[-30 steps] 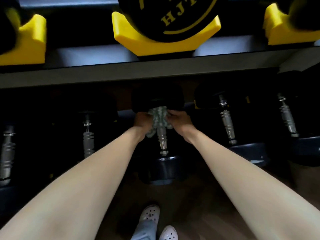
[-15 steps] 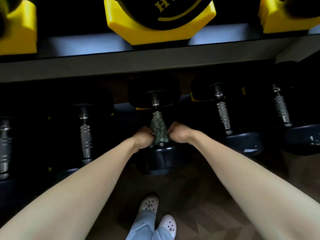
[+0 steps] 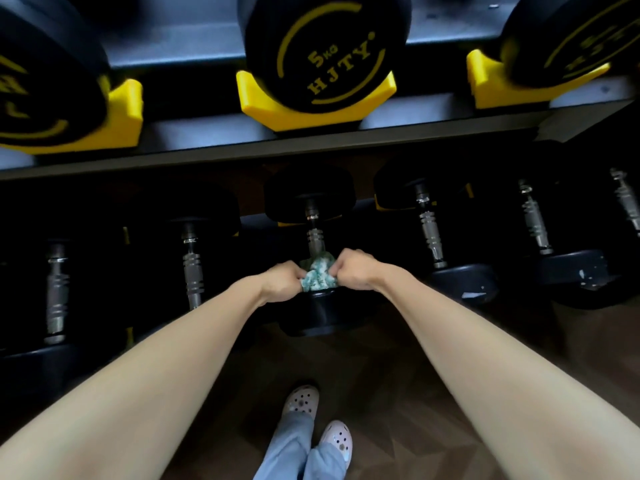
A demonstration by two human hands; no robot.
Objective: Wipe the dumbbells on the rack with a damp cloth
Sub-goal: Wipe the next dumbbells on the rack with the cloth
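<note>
The left hand (image 3: 282, 282) and the right hand (image 3: 353, 273) are both clenched on a crumpled green-and-white patterned cloth (image 3: 317, 277), one at each side, knuckles up, with the cloth bunched between them. The cloth is wrapped over the near end of the ribbed chrome handle (image 3: 314, 237) of a black round-headed dumbbell (image 3: 322, 315), just above its near head; the far part of the handle shows bare. This dumbbell lies on the dim lower tier of the dark metal rack (image 3: 311, 147), pointing lengthwise away from the person. More black dumbbells with chrome handles lie on the same tier, a left neighbour (image 3: 192, 268) and a right neighbour (image 3: 429, 233), each apart from it. On the upper tier a black dumbbell head marked "5KG HJTY" in yellow (image 3: 325, 50) sits in a yellow plastic cradle (image 3: 259, 105), with similar heads in cradles at both sides. Below the forearms is a dark wooden parquet floor (image 3: 398, 393), where two white perforated clogs (image 3: 301, 401) and light blue trouser legs (image 3: 294, 452) show.
</note>
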